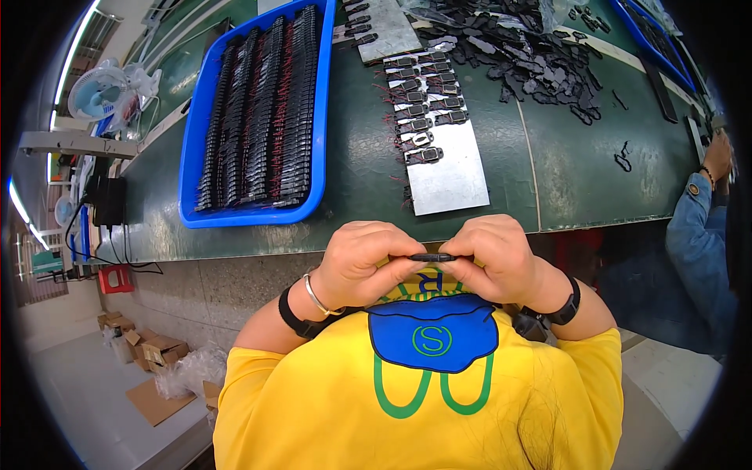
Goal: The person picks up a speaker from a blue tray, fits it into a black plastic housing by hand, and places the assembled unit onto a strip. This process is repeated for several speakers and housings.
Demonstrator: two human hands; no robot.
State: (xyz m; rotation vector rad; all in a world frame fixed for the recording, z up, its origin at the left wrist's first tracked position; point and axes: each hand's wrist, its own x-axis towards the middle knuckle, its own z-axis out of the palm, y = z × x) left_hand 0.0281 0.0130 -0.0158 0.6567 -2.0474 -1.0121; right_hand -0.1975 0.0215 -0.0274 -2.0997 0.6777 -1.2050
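Just off the table's near edge, a small black plastic part (pixel 432 257) is held up edge-on between my two hands. The fingertips and thumb of my left hand (pixel 359 262) pinch its left end. Its right end is gripped the same way by my right hand (pixel 501 262). Beyond them, a silvery metal plate (pixel 448 180) bears rows of small black modules (pixel 424 155) with oval centres and thin red wires. To the left stands a blue tray (pixel 188 176), packed with columns of similar black pieces (pixel 258 117) and red wires.
A pile of flat black pieces (pixel 533 63) covers the table's far right, with a few loose ones (pixel 623 157) nearer. Another plate (pixel 388 35) lies farther back. At the right edge a person's hand (pixel 717 157) rests by the table. Cardboard boxes (pixel 160 348) lie on the floor.
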